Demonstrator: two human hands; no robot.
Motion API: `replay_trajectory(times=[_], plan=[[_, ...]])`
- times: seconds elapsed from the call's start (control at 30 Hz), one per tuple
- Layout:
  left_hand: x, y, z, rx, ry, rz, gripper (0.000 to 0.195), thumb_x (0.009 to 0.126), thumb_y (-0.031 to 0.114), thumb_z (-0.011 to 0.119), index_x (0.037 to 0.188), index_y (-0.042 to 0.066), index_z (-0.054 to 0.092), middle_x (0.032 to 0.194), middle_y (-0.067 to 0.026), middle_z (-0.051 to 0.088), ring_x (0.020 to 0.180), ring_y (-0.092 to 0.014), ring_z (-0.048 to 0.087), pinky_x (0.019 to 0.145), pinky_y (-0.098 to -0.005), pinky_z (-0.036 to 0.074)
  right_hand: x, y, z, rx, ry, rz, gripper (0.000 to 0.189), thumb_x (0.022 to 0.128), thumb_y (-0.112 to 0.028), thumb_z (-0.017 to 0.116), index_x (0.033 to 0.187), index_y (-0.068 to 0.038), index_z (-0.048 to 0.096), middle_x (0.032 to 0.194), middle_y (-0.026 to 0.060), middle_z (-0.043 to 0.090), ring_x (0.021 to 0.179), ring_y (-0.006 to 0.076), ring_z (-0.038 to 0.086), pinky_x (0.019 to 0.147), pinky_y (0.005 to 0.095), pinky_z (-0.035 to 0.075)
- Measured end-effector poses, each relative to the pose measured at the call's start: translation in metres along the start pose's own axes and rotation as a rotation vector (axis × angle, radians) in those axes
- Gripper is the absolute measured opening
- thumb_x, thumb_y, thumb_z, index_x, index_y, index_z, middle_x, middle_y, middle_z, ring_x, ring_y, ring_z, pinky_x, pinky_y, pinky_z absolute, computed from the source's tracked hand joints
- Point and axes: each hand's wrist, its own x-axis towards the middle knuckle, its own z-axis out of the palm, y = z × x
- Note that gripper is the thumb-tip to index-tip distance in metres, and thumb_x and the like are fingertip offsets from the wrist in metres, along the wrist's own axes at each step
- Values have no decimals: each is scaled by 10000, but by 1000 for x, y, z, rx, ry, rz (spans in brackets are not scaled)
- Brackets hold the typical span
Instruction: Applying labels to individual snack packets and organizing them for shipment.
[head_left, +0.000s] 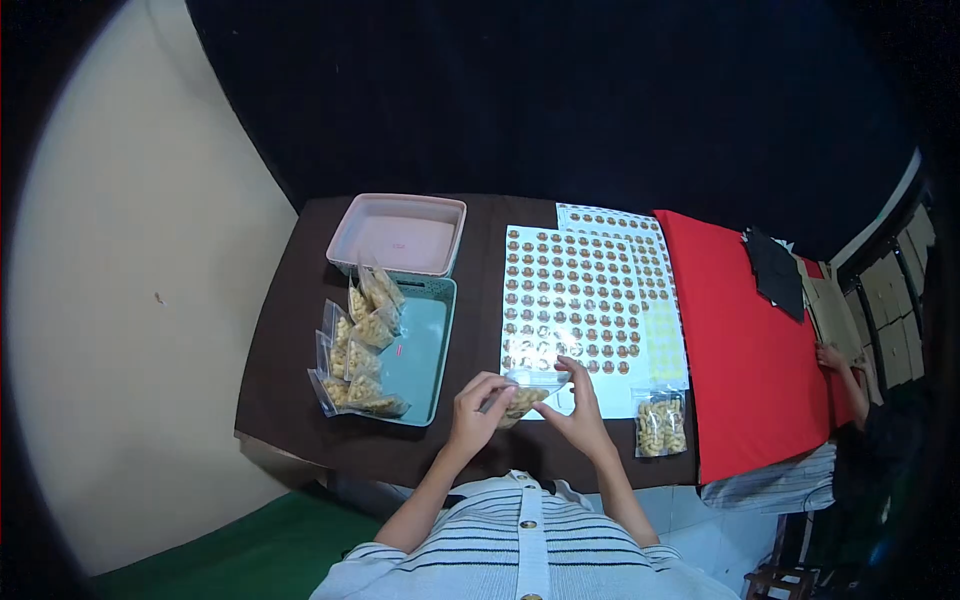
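Observation:
My left hand pinches the left side of a clear zip bag of pale, knobbly snack pieces. At the bag's right side is my right hand, its thumb low against the plastic and its index finger at the upper corner. The bag is held tilted above the lower edge of a sheet of round stickers. These stickers are brown and set in rows on white backing. Right of the sheet lie filled clear bags, side by side near the table's front edge.
A turquoise plastic tray holds several filled bags along its left side. Behind it stands a pink-lined basket. More sticker sheets lie underneath. On a red-covered table, another person's hand is beside cardboard and black sheets.

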Motion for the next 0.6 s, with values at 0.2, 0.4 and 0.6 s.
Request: replay_trajectory(times=[0.2,0.4,0.6], plan=[[0,5,-4,138,25,44,75,820,-1,564,857,-66,571,835,-59,540,739,-98,561,642,-215,461,9,-1,-20,219,-107,30,205,730,-84,661,903,3,594,860,100,590,828,197,554,771,297,427],[-1,4,1,55,88,42,87,797,-4,590,871,-50,589,798,-60,545,691,-80,547,587,-192,437,5,-11,-14,213,40,34,68,720,-36,659,772,-3,629,704,67,579,629,142,516,630,266,410],[2,18,2,88,146,75,75,785,-7,598,855,-31,608,750,-51,565,626,-67,505,546,-192,401,1,-13,-9,-14,214,-97,91,691,1,657,764,-49,636,639,49,536,554,172,470,620,292,359]])
